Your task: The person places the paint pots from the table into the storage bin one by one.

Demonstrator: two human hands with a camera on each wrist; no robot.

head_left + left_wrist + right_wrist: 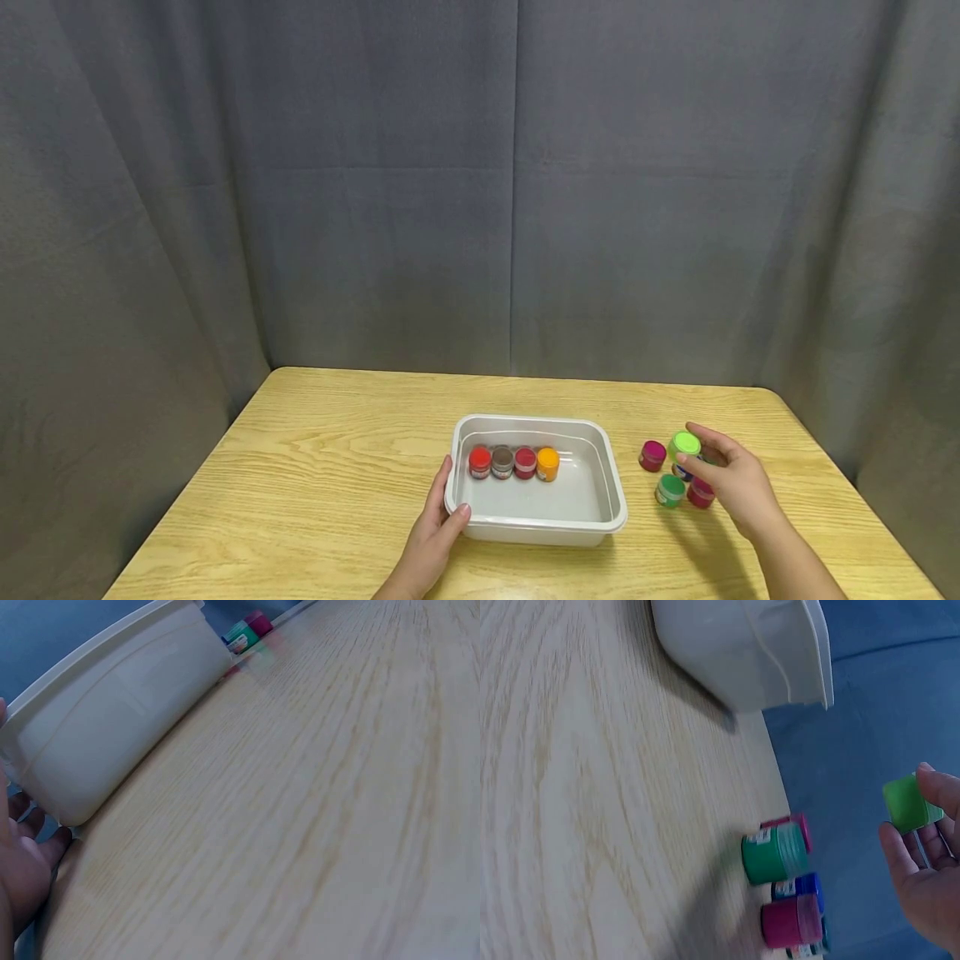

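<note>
A light green paint jar (686,444) is pinched between the thumb and fingers of my right hand (738,487), raised above the other jars; the right wrist view shows this green jar (906,804) held clear of the table. Below it stand a dark green jar (670,490), a magenta jar (652,455), a crimson jar (701,493) and a partly hidden blue jar (810,889). My left hand (431,533) grips the near left corner of a white plastic tub (540,527), thumb over its rim. Inside, red (479,461), brown (502,462), dark red (525,462) and orange (547,463) jars form a row.
The tub and jars stand on a light wooden table (337,467). Grey curtains (390,208) hang behind it and along both sides. Another green jar (821,941) shows partly behind the crimson one in the right wrist view.
</note>
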